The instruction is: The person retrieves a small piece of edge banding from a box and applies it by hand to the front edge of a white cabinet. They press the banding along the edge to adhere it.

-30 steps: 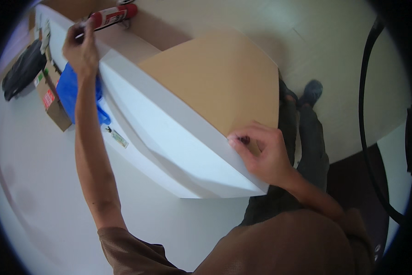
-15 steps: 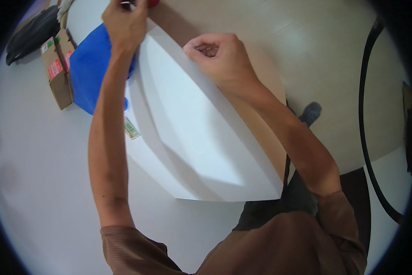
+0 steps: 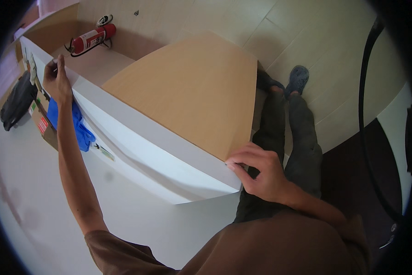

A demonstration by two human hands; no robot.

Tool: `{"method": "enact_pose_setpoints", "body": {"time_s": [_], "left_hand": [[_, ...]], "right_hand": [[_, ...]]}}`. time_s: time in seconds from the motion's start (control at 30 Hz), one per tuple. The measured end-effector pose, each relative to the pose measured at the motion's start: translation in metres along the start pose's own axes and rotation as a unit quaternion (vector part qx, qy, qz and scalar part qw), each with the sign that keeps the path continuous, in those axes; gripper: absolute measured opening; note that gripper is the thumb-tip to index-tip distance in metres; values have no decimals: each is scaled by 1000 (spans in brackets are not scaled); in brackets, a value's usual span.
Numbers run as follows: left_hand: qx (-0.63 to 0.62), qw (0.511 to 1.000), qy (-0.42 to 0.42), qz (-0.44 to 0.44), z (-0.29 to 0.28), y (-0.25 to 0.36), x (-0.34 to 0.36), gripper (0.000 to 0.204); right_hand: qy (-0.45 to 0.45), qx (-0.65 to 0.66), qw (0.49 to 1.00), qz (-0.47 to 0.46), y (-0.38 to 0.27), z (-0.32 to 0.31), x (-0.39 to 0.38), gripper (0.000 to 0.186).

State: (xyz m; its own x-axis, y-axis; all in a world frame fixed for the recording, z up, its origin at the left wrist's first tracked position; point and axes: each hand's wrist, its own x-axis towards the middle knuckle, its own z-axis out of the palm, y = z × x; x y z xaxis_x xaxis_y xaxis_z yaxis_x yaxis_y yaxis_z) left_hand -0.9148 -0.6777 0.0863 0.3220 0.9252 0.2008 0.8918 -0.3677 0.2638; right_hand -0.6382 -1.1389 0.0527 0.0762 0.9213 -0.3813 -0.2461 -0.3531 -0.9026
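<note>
I hold a long board [image 3: 187,98], tan wood on its broad face with a white edge band and white underside, tilted on its long edge over a white table [image 3: 41,197]. My left hand [image 3: 58,79] grips the board's far end, arm stretched out. At the near corner, just in front of my legs, my right hand [image 3: 261,172] has its fingers curled over the white edge.
A red fire extinguisher [image 3: 92,39] lies at the base of the far wall. A blue cloth [image 3: 80,128], a brown carton [image 3: 40,120] and a black bag [image 3: 17,103] sit at the table's left end. A black cable [image 3: 366,114] loops over the tiled floor on the right.
Half a second ago my right hand was high on the board near my left hand; it is now back at the near corner, and the board shows its tan face again.
</note>
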Motion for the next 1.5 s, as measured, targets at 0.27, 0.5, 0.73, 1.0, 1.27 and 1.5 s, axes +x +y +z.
{"method": "enact_pose_setpoints", "body": {"time_s": [0.27,0.5,0.73,1.0,1.27,1.5], "left_hand": [[-10,1000,-7,13,-8,-18,3,30],[-27,999,-22,-15,-14,-24,10,24],[-24,999,-23,-16,-17,-23,13,25],[14,1000,-24,-7,-20,-24,16,27],[2,1000,-28,-10,-15,-18,14,28],[1,1000,-16,-12,-19,-19,11,26]], "right_hand": [[10,52,998,44,18,-10,-39,12],[20,82,995,46,24,-11,-33,13],[14,99,993,58,20,-3,-31,14],[5,66,996,52,13,0,-24,14],[-6,69,997,42,10,7,-7,11],[-19,33,997,69,7,-8,-28,8]]}}
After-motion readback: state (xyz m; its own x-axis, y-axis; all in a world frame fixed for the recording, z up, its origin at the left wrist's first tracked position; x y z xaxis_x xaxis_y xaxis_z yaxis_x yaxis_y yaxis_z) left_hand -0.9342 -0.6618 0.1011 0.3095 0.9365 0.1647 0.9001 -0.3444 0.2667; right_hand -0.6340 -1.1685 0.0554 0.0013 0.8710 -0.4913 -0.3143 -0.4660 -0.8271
